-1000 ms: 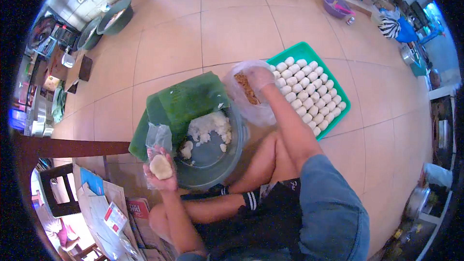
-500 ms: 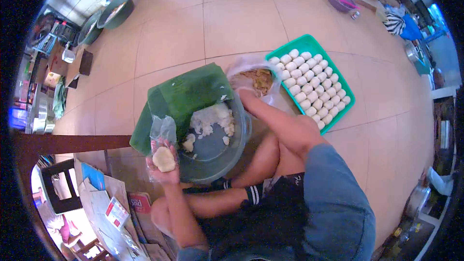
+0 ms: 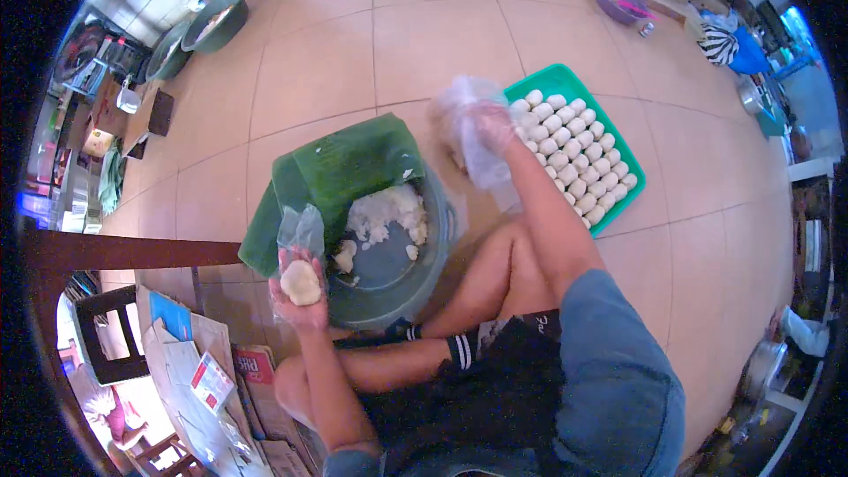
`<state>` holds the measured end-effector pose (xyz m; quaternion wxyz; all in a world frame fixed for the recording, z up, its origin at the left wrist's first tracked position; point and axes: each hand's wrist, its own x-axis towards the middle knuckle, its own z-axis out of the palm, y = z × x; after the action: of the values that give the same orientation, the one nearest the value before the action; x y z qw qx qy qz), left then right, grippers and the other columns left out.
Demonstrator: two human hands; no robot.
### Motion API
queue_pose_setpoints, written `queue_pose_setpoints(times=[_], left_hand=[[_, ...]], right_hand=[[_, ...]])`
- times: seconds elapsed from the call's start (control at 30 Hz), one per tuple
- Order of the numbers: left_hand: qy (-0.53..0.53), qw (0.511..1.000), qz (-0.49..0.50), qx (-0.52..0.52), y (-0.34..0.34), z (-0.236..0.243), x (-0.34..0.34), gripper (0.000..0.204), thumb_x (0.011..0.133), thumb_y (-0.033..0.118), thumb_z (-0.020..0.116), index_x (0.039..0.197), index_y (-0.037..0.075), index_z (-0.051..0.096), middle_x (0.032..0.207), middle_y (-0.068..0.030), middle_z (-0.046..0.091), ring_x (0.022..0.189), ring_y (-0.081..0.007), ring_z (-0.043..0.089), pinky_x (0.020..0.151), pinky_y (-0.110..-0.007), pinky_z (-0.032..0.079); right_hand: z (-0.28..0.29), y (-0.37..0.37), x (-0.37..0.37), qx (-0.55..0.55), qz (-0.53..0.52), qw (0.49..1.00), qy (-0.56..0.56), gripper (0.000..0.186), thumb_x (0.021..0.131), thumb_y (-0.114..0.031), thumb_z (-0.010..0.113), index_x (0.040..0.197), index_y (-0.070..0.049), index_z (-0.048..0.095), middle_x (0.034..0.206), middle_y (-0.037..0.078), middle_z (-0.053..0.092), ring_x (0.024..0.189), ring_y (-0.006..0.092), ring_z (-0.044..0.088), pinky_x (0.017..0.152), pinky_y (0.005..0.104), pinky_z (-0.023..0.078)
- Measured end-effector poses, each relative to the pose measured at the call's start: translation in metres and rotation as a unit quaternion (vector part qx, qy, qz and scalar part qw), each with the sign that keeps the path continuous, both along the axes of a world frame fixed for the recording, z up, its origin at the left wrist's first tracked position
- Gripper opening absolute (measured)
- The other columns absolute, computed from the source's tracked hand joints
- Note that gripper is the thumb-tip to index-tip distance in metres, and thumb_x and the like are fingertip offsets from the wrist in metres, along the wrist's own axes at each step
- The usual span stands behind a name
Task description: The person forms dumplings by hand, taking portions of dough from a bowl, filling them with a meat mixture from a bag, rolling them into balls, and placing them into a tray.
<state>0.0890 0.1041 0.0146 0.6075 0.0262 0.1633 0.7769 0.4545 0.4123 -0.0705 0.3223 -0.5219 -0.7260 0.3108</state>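
On the upturned palm of my left hand (image 3: 309, 313) rests a flattened round patty of white sticky rice (image 3: 300, 283). Clear plastic (image 3: 301, 226) sticks out past that hand's fingers. My right hand (image 3: 495, 129) grips a translucent plastic bag (image 3: 474, 163), lifted and smeared by motion; the brown filling inside is mostly hidden. Beside the bag, a green tray (image 3: 638, 197) carries rows of white rolls (image 3: 576, 148). Between my hands stands a grey-green basin (image 3: 424, 287) with loose white rice (image 3: 386, 215) in it. Green banana leaves (image 3: 349, 159) drape over its far left rim.
A dark wooden beam (image 3: 141, 249) reaches toward the basin from the left. Flattened cardboard (image 3: 181, 371) lies by my left knee. Farther off are green tubs (image 3: 216, 22) and a purple basin (image 3: 618, 2). My legs are folded close to the basin.
My right hand has come out of the filling and moved right and up, raising the bag, which now covers the filling and the tray's left edge. My left hand stays with the patty.
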Motion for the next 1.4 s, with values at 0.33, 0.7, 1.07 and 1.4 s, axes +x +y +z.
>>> queue_pose_setpoints(times=[0.33, 0.7, 1.07, 1.4], left_hand=[[-0.014, 1.0, 0.017, -0.013, -0.004, -0.001, -0.004, 0.055, 0.083, 0.033, 0.051, 0.13, 0.006, 0.039, 0.13, -0.0158, 0.042, 0.12, -0.0322, 0.041, 0.099, -0.049, 0.034], [-0.026, 1.0, 0.004, -0.012, -0.001, -0.002, -0.006, 0.055, 0.084, 0.031, 0.051, 0.131, 0.007, 0.037, 0.129, -0.0161, 0.043, 0.121, -0.0318, 0.039, 0.1, -0.048, 0.033], [-0.028, 0.999, -0.004, -0.028, 0.01, -0.002, 0.005, 0.055, 0.084, 0.032, 0.051, 0.131, 0.007, 0.036, 0.129, -0.017, 0.043, 0.12, -0.0318, 0.04, 0.099, -0.048, 0.034], [-0.023, 0.999, 0.015, -0.021, 0.005, 0.003, 0.001, 0.054, 0.083, 0.03, 0.054, 0.129, 0.008, 0.038, 0.129, -0.0157, 0.043, 0.12, -0.0315, 0.041, 0.1, -0.048, 0.034]], right_hand=[[0.003, 0.008, 0.0, -0.044, 0.022, 0.962, -0.267, 0.042, 0.085, -0.035, 0.048, 0.111, -0.004, 0.056, 0.113, 0.017, 0.057, 0.105, 0.0329, 0.053, 0.092, 0.0415, 0.04], [-0.025, 0.0, -0.059, 0.035, -0.023, 0.932, -0.359, 0.021, 0.078, -0.017, 0.049, 0.085, -0.005, 0.065, 0.094, 0.016, 0.062, 0.089, 0.0307, 0.059, 0.08, 0.0381, 0.046], [-0.024, 0.025, 0.01, -0.139, -0.068, 0.988, -0.019, 0.036, 0.071, -0.039, 0.064, 0.076, -0.003, 0.063, 0.075, 0.015, 0.064, 0.071, 0.0267, 0.061, 0.067, 0.0372, 0.048], [-0.028, 0.003, -0.032, 0.122, -0.048, 0.975, -0.178, 0.021, 0.074, -0.025, 0.061, 0.083, -0.006, 0.065, 0.082, 0.017, 0.063, 0.077, 0.0285, 0.061, 0.071, 0.0392, 0.048]])
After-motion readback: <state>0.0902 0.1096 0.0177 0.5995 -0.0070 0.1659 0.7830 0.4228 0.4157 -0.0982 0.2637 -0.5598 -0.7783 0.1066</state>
